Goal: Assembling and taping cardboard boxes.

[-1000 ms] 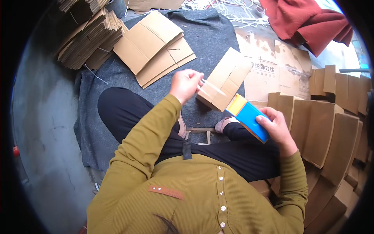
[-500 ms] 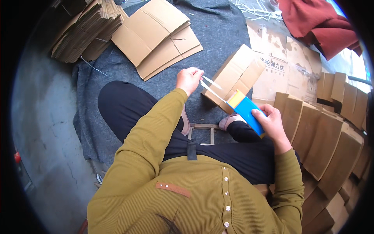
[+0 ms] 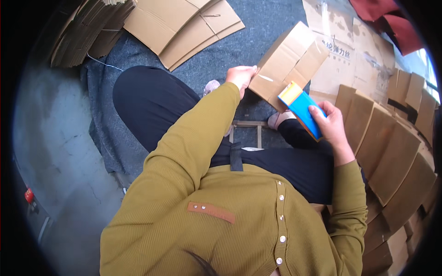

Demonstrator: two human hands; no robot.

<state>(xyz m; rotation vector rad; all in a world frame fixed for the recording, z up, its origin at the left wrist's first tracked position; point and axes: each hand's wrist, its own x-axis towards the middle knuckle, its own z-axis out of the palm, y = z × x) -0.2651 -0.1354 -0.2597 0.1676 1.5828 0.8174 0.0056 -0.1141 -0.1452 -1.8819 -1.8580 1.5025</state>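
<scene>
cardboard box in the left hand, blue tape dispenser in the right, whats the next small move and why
Probably bring the blue tape dispenser down onto the cardboard box and draw it along the flap seam. The left hand steadies the box at its edge, the right hand holds the dispenser's yellow end against the box's lower corner, and a pale strip already shows on the panel.

The red cloth (image 3: 384, 20) is cut off at the top edge. Stacked cardboard sheets (image 3: 90, 30) run past the upper rim. The left hand's (image 3: 240, 76) fingertips hide behind the cardboard box (image 3: 287, 57).
</scene>
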